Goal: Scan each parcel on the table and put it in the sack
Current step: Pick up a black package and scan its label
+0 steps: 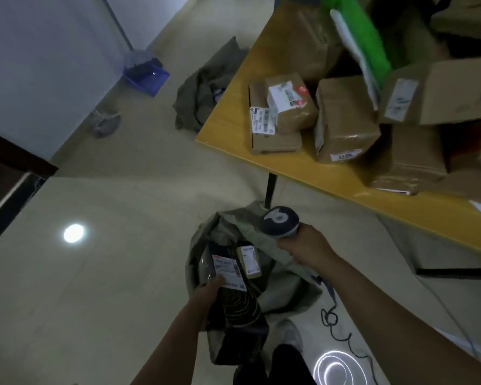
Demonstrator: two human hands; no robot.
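Dim indoor light with a greenish cast; the pale wall (39,65) at upper left is the brightest area. The glossy floor (109,273) carries 2 white reflections: 1 round spot at left and 1 ring-shaped glare near the bottom edge. Wide-angle distortion bends the yellow table (345,184) edge. The parcels (345,118) look soft and blurred — the green bag (370,43) smears most.

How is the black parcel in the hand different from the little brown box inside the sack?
The black parcel is dark with thin curved lines; the little brown box is plain cardboard colour. The black parcel looks longer and bigger than the brown box. The left hand grips the black parcel at the mouth of the sack, while the brown box lies inside, untouched. Both carry a white label.
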